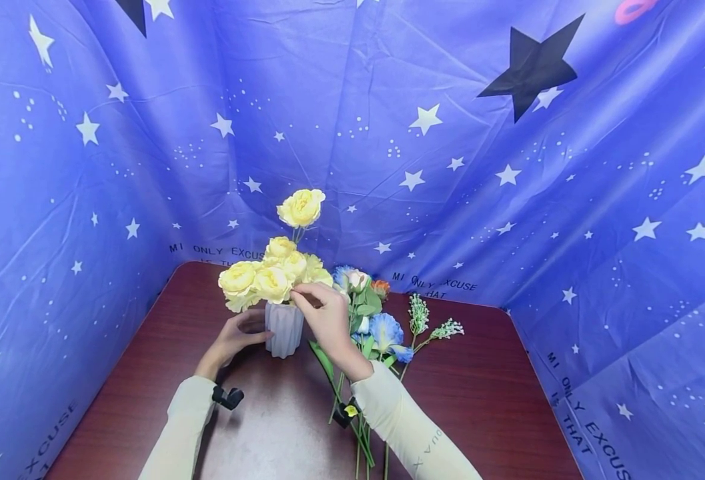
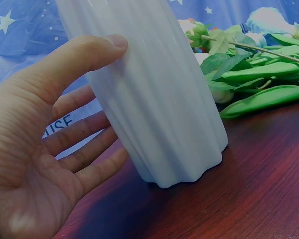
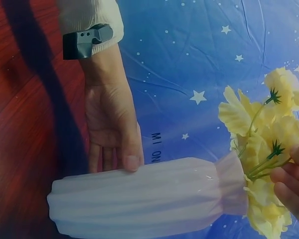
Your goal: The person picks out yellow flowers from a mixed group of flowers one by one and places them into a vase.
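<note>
A white ribbed vase (image 1: pixel 284 330) stands on the dark red table (image 1: pixel 484 400) and holds a bunch of yellow flowers (image 1: pixel 271 277). My left hand (image 1: pixel 238 337) is at the vase's left side. In the left wrist view its thumb (image 2: pixel 97 50) rests on the vase (image 2: pixel 154 99), while the other fingers lie nearly straight behind it with a gap. My right hand (image 1: pixel 316 300) pinches the yellow flowers at the vase mouth. In the right wrist view my fingertips (image 3: pixel 289 174) sit among the stems of the yellow flowers (image 3: pixel 259 129) just above the rim of the vase (image 3: pixel 139 199).
Loose flowers lie on the table right of the vase: blue blooms (image 1: pixel 386 331), an orange one (image 1: pixel 379 287), white sprigs (image 1: pixel 418 313) and long green stems (image 1: pixel 361 433) under my right forearm. Blue star-print cloth (image 1: pixel 508 200) walls the table on three sides.
</note>
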### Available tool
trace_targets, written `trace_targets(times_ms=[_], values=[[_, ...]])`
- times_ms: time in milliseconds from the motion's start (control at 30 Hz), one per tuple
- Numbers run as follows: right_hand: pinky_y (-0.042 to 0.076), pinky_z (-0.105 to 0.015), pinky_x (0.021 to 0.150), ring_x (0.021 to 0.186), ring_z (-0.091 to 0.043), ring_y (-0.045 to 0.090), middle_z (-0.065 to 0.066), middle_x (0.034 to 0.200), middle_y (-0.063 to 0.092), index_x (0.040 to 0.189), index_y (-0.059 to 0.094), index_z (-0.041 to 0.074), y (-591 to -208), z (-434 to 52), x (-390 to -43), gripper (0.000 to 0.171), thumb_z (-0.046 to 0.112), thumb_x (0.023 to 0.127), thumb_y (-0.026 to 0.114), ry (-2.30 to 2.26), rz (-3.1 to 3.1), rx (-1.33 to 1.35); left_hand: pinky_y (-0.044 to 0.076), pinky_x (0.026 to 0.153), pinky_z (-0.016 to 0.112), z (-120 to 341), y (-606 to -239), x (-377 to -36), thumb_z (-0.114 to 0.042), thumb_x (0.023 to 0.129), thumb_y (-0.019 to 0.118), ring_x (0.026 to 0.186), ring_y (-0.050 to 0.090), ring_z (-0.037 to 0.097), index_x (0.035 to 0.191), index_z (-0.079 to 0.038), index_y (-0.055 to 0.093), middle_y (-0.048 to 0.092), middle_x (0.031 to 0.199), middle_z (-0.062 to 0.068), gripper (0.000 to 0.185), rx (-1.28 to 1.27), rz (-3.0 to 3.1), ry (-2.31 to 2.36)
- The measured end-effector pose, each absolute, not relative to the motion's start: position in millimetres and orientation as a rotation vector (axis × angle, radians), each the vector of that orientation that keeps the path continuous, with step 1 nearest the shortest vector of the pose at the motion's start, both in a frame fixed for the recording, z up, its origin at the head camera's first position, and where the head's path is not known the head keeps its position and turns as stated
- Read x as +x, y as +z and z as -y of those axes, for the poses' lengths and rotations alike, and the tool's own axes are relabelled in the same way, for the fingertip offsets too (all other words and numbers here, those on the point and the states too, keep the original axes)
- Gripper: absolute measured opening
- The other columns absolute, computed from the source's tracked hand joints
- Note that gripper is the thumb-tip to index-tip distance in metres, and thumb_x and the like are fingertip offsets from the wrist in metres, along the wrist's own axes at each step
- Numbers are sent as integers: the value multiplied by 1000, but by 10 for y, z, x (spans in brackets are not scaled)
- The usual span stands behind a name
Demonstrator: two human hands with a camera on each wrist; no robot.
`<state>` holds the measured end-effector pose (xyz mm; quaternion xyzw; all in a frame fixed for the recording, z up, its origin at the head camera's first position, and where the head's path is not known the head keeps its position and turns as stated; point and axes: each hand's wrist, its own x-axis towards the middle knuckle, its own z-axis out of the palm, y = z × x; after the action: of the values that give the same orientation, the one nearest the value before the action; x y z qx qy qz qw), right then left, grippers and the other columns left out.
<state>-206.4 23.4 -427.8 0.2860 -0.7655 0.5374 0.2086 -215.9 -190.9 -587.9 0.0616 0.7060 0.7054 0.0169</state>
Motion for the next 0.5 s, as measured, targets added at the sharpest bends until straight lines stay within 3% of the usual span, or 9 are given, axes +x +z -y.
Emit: trace_targets(times_ms=[500], values=[[61,-21,72,77,-25,75,-12,89,76,95,79,3,-4266,-200,-2040,7,4,92,73,1493,2130,827,58,87,23,1908,-5883,-2161,-3,84,81,101,68,4,136,11,55,61,131,34,60,194,-2168,2220]])
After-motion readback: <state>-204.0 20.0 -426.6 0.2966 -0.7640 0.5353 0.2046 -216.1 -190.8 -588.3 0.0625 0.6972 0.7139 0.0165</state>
